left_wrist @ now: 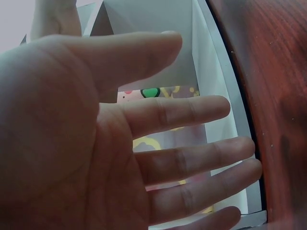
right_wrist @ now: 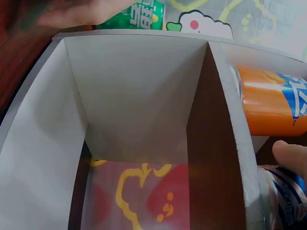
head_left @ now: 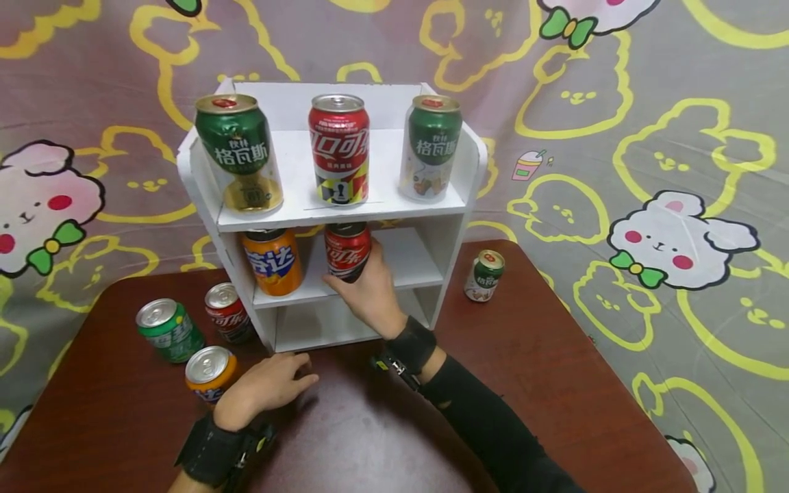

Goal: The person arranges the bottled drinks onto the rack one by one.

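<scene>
My right hand (head_left: 370, 291) grips a red cola can (head_left: 346, 250) on the middle shelf of a small white rack (head_left: 453, 260), thumb on its near side. In the right wrist view, the thumb lies against that can (right_wrist: 290, 196). Left of it, an orange soda can (head_left: 274, 267) stands on the same shelf. My left hand (head_left: 268, 383) hovers low before the rack's lower left corner, beside another orange can (head_left: 211, 373). In the left wrist view its fingers (left_wrist: 192, 158) are spread, with nothing held.
On the top shelf stand a green-and-gold can (head_left: 240, 154), a red cola can (head_left: 340, 150) and a green-and-white can (head_left: 431, 150). A green can (head_left: 170, 332) and a red can (head_left: 228, 315) are on the table left of the rack; a small green-and-white can (head_left: 485, 277) stands right.
</scene>
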`<state>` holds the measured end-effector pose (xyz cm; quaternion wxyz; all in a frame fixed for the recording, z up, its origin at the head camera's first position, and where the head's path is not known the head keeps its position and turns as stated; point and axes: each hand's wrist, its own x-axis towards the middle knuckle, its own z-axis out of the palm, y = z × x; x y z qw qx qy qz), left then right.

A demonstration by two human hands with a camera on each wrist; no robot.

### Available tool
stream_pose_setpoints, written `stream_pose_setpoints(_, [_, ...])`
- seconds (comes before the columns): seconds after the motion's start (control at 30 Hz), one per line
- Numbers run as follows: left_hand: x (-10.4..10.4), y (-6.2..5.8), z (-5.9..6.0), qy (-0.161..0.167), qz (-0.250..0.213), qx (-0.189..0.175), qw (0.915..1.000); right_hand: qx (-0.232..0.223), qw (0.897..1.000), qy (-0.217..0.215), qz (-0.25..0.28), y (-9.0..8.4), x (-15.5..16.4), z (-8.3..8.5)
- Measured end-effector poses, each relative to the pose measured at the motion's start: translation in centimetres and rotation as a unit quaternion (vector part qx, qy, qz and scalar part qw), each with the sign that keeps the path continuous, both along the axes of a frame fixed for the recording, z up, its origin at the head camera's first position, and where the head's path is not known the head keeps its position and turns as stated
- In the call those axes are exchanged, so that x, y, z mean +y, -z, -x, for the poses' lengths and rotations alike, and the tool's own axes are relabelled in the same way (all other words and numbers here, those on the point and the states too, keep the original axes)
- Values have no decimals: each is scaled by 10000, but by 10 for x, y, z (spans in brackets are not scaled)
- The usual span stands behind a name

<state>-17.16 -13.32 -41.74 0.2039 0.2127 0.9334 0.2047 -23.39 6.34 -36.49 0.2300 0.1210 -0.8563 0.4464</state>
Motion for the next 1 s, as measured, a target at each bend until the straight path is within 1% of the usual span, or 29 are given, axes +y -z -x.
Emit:
stream_pose_setpoints(0.03, [0, 0, 0, -9, -4, 0, 10000, 19, 10000, 56, -47, 0, -1, 0])
stream_pose_setpoints(0.1, [0, 1, 0, -9, -4, 5, 10000, 17, 9999, 25, -97, -1, 0, 1])
stream_pose_setpoints(0.4, [0, 2, -1, -103, 71, -41, 9999, -225, 9977, -609, -212, -6, 8, 6])
stream_pose_setpoints(0.63, [1, 2, 0, -128, 93, -120, 9998, -703, 9918, -1057, -163, -11, 17, 13])
stream_pose_setpoints(0.8, [1, 3, 0, -122, 94, -88, 9998, -1086, 9869, -1188, -147, -15, 22, 16])
stream_pose_setpoints(1.0, [1, 3, 0, -108, 68, -89, 9999, -1363, 9818, -1316, -132, -18, 24, 18])
